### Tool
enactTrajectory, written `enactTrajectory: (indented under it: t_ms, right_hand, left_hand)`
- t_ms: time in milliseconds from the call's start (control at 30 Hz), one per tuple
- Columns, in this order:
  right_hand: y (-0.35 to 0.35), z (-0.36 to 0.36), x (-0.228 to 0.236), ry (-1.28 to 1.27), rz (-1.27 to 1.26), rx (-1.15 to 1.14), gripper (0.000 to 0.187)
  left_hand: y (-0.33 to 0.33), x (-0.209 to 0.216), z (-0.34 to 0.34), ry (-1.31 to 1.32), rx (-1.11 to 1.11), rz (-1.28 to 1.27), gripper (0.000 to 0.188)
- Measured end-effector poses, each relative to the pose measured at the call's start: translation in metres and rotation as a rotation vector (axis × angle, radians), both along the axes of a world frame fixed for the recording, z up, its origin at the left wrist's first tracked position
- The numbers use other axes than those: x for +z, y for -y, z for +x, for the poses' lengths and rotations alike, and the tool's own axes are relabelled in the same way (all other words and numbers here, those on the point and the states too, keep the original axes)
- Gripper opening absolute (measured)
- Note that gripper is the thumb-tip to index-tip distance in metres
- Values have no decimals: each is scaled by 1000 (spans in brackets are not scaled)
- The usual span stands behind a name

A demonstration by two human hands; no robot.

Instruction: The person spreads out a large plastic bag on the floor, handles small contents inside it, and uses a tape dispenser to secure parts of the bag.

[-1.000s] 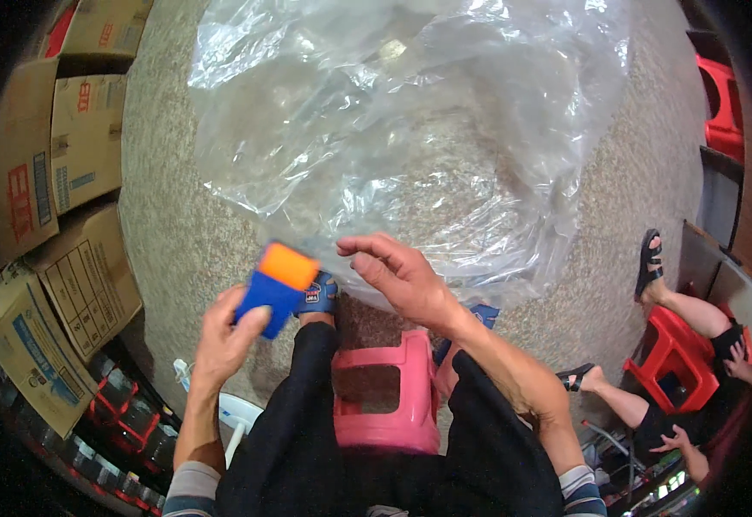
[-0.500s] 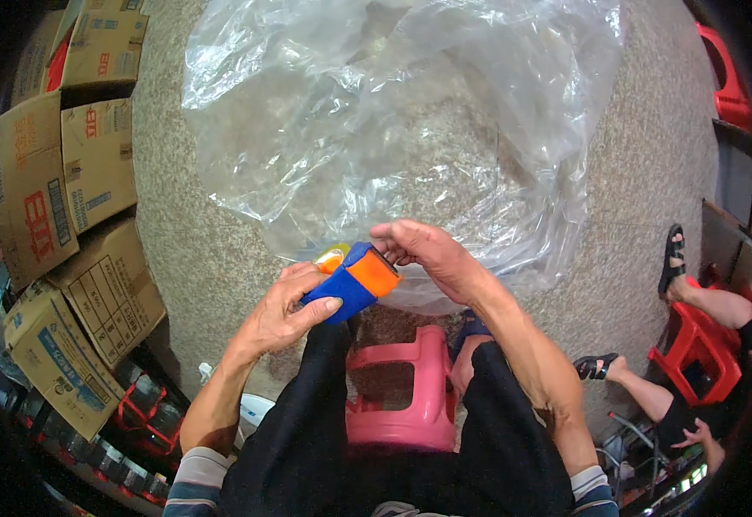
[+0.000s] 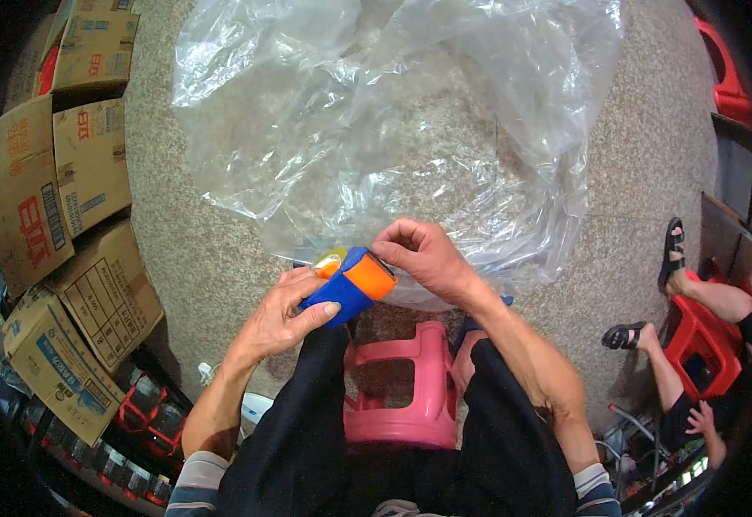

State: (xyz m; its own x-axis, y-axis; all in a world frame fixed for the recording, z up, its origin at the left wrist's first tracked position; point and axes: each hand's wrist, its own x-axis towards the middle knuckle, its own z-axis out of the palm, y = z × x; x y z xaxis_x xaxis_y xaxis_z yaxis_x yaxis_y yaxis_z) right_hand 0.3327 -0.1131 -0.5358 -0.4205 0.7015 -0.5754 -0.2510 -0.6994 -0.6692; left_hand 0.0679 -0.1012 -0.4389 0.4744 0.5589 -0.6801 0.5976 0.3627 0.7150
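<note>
My left hand [image 3: 277,319] is closed around what looks like a hand-held tape dispenser [image 3: 341,300], blue with an orange front part and a dark edge at its far right end. Part of a shiny yellowish roll [image 3: 331,260] shows behind the dispenser's left side. At the dark edge, my right hand [image 3: 423,258] is closed, thumb and bent fingers pinched together. Whatever lies between those fingertips is too small to make out. Beyond both hands, a large clear plastic sheet [image 3: 333,129] is spread in wrinkles over the speckled floor.
A pink stool [image 3: 406,426] stands between my legs. Stacked cardboard boxes [image 3: 92,159] line the left side, with dark red-trimmed containers [image 3: 148,418] below them. At right, another person's legs [image 3: 712,302] are beside a red stool [image 3: 703,349]; a second red stool [image 3: 725,73] is farther off.
My right hand's fingers have drawn in from loosely spread to a pinch at the dispenser's dark edge. The left hand keeps its hold. The other person's lower foot has shifted right.
</note>
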Motion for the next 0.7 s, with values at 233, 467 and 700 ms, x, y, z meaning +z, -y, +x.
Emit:
enactTrajectory:
  t_ms: [233,467,700]
  right_hand:
    - [16,-5,16,417,189,3,16]
    - [12,18,18,538,152,-164,17]
    - [10,27,9,598,202,-199,15]
  left_hand:
    - [4,10,4,-50,-13,12,40]
    - [1,26,8,-54,29,65,36]
    - [0,25,0,-76,-65,88,36]
